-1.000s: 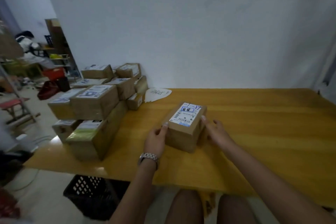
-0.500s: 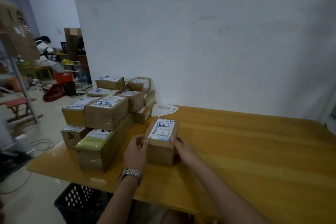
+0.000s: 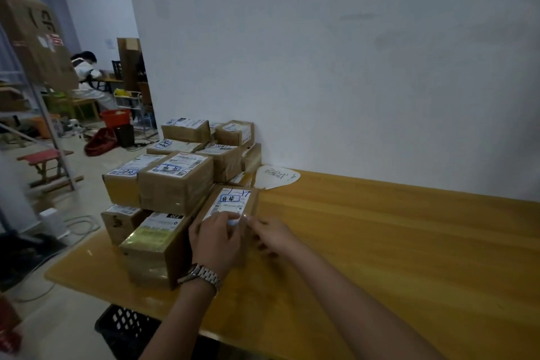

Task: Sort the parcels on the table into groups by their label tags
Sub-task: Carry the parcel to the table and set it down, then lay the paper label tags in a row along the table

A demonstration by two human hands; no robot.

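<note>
A small brown parcel [image 3: 230,203] with a white label marked in blue lies on the yellow table [image 3: 394,243], pressed against the pile of parcels [image 3: 175,181] at the table's left end. My left hand [image 3: 214,240], with a metal watch on the wrist, rests on the parcel's near end and covers part of its label. On the parcel's right near corner my right hand [image 3: 270,235] holds on with its fingers. The pile is several brown boxes stacked two and three high, each with a white label on top.
A white paper tag [image 3: 276,177] with handwriting lies by the wall behind the pile. A black crate [image 3: 125,327] stands on the floor under the table's near left edge. A person sits far off at the left among shelves and stools.
Both hands have slid the small parcel leftwards and away from me until it touches the pile. The camera has turned left along with it.
</note>
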